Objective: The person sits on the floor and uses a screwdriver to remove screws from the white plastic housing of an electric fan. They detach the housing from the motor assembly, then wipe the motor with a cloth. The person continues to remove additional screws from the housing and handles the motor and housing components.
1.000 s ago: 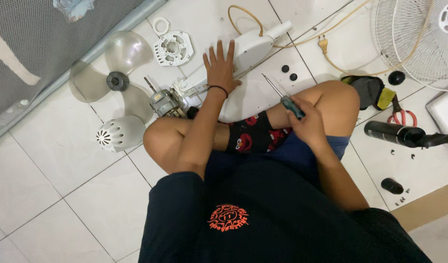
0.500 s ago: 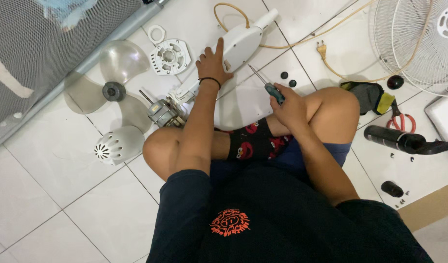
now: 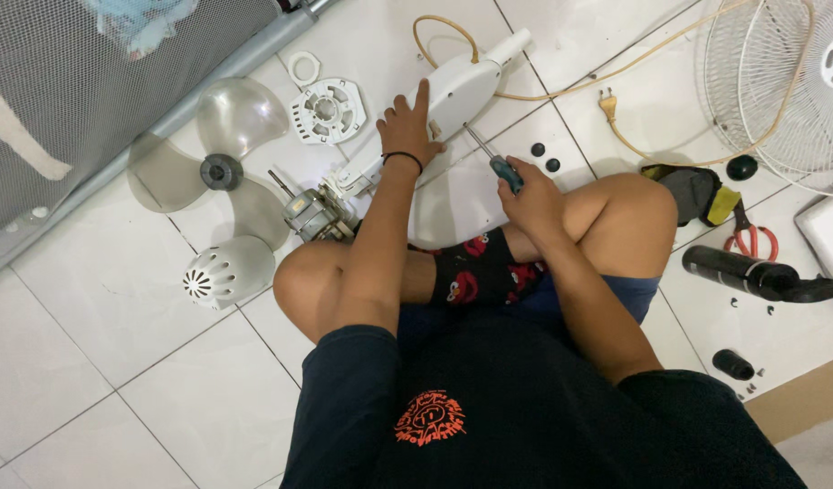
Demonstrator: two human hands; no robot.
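Note:
My left hand lies flat on the white fan neck housing, fingers apart, pressing it to the floor tiles. My right hand grips a screwdriver with a dark blue-grey handle; its metal tip points at the housing just beside my left hand. The fan motor with its shaft sits at the lower end of the housing, by my left knee. I sit cross-legged on the white tiled floor.
A clear fan blade, a white rear motor cap, a round white plate and a ring lie left. A cord with plug, wire fan guard, red-handled pliers, black tube and small black knobs lie right.
My right hand has carried the screwdriver from above my knee forward to the white housing. My left hand slid a little up along the housing. The view shifted slightly.

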